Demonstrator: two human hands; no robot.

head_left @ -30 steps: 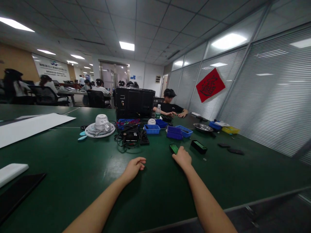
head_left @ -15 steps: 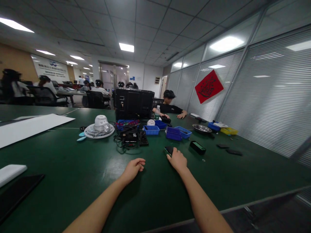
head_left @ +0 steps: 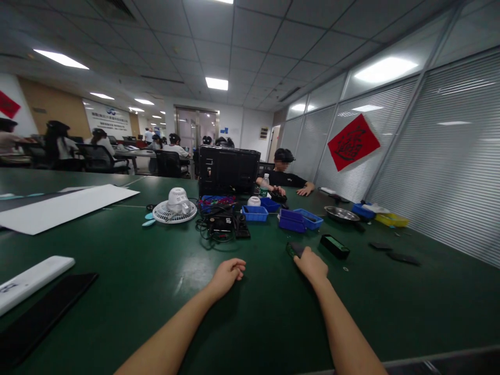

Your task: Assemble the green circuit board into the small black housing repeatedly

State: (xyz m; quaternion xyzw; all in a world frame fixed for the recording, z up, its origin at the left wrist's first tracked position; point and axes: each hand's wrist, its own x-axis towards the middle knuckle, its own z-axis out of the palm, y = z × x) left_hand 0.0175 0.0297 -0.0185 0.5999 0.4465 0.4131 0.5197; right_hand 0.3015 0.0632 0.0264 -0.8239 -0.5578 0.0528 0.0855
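Observation:
My right hand (head_left: 312,264) rests on the green table (head_left: 128,276) with its fingers closed round the near end of a small dark device with a green face (head_left: 294,249). My left hand (head_left: 228,273) lies on the table a little to the left, fingers loosely curled, holding nothing. A second dark oblong device (head_left: 334,246) lies just right of my right hand.
Beyond my hands lie a tangle of black cables and a charger (head_left: 222,226), a white fan (head_left: 175,208), blue bins (head_left: 299,219), a metal dish (head_left: 341,213) and a black case (head_left: 228,171). A white bar (head_left: 35,276) and black slab (head_left: 42,312) lie at left. A person (head_left: 285,174) sits opposite.
My right hand has drawn the small device a little toward me and turned it, so its green face shows less. The camera view has shifted left and upward. My left hand has stayed put.

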